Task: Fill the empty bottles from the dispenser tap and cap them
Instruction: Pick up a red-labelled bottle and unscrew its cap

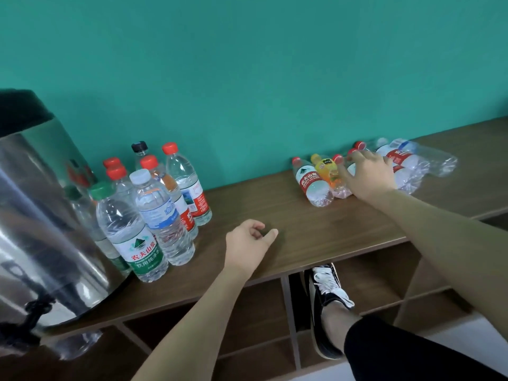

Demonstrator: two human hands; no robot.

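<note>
Head view. Right hand [367, 176] is extended over the heap of empty bottles [406, 163] lying on their sides at the right of the shelf top [316, 224], against the teal wall [247, 64]. Its fingers are spread and bent down onto the heap; whether they have closed on one bottle cannot be told, since the hand covers the contact. Left hand [248, 242] rests on the shelf top between the two bottle groups, fingers loosely curled, holding nothing.

Upright capped bottles [154, 213], apparently filled, stand clustered at the left, just beside the steel dispenser [41, 215]. Its black tap [35, 309] hangs at the front edge, lower left.

Hazards, as judged:
- Empty bottles are light and crumpled. Pulling one from the middle could roll its neighbours, such as the red-label bottle [313, 184] or the orange-label bottle [330, 171], toward the front edge.
- Carrying a bottle to the tap passes the upright cluster; a brush from a forearm could topple it.

Clearance: bare shelf between the two groups gives open room. The front edge lies close behind the left hand, with open compartments below.
</note>
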